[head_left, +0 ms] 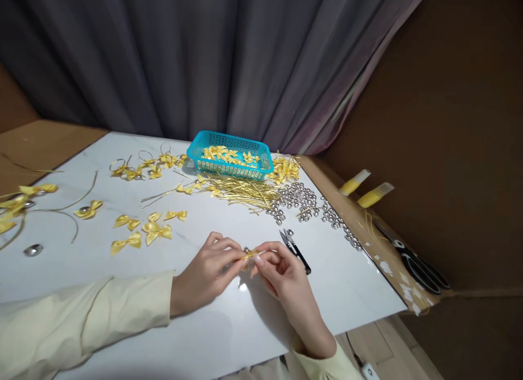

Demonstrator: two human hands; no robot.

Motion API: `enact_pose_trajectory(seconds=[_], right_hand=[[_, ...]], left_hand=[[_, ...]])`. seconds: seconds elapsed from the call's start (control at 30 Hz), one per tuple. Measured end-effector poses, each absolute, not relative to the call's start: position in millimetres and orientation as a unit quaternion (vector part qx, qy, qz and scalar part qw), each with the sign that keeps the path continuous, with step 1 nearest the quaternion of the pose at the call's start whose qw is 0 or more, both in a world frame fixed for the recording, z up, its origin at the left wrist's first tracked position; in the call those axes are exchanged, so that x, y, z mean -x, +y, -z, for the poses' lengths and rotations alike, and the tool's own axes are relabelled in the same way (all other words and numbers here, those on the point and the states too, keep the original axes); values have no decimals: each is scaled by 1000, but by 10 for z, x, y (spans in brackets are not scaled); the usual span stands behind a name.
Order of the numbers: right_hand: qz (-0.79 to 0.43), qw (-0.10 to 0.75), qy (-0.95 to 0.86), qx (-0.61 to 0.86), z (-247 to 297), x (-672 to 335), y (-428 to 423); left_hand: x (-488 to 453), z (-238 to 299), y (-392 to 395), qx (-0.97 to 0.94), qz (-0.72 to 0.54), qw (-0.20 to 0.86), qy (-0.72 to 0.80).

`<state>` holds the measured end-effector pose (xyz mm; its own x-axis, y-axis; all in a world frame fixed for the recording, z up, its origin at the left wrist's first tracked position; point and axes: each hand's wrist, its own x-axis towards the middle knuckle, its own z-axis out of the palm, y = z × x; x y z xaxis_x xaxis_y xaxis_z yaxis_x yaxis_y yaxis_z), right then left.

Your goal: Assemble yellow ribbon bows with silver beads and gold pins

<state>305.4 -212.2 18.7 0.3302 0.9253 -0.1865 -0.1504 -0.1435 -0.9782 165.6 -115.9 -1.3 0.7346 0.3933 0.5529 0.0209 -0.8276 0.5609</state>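
Note:
Both hands meet low over the white table [122, 293], near its front. My left hand [206, 273] pinches one end of a small yellow ribbon bow [250, 254] that carries a silver bead. My right hand [281, 273] pinches the other end, fingers curled round it. Black thread snips [295, 250] lie on the table just beyond my right hand. Several finished yellow bows [141, 231] lie to the left of my hands.
A turquoise basket [229, 164] with yellow bows stands at the back. In front of it lie gold wire strips [241, 189], with a pile of silver beads [296, 200] to their right. Black scissors [414, 260] and two yellow tubes [365, 189] lie on the brown board to the right. More bows and wire loops [24, 203] sit at far left.

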Motion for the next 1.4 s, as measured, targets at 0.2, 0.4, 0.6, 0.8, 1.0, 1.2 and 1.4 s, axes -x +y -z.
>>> enact_pose_trajectory(seconds=[0.2, 0.4, 0.6, 0.8, 1.0, 1.2, 1.4], right_hand=[[-359, 522, -436, 639, -119, -3007, -2142], [-214, 447, -555, 668, -53, -2977, -2183], [-236, 458, -532, 672, -64, -3002, -2169], [-262, 503, -475, 673, -66, -2999, -2148], [-289, 535, -442, 659, -39, -2988, -2153], [-418, 544, -376, 623, -150, -3106, -2138], [-509, 488, -388, 594, -380, -3383, -2272]], left_hand=[[-1652, -7, -1180, -894, -360, 255, 84], [-1655, 5, -1172, -883, -339, 309, 97], [-1654, 12, -1176, -853, -266, 418, 165], [-1661, -22, -1182, -818, -228, 494, 186], [-1665, -46, -1208, -806, -212, 514, 204], [-1678, -32, -1185, -755, -228, 555, 266], [-1717, -30, -1106, -660, -232, 639, 320]])
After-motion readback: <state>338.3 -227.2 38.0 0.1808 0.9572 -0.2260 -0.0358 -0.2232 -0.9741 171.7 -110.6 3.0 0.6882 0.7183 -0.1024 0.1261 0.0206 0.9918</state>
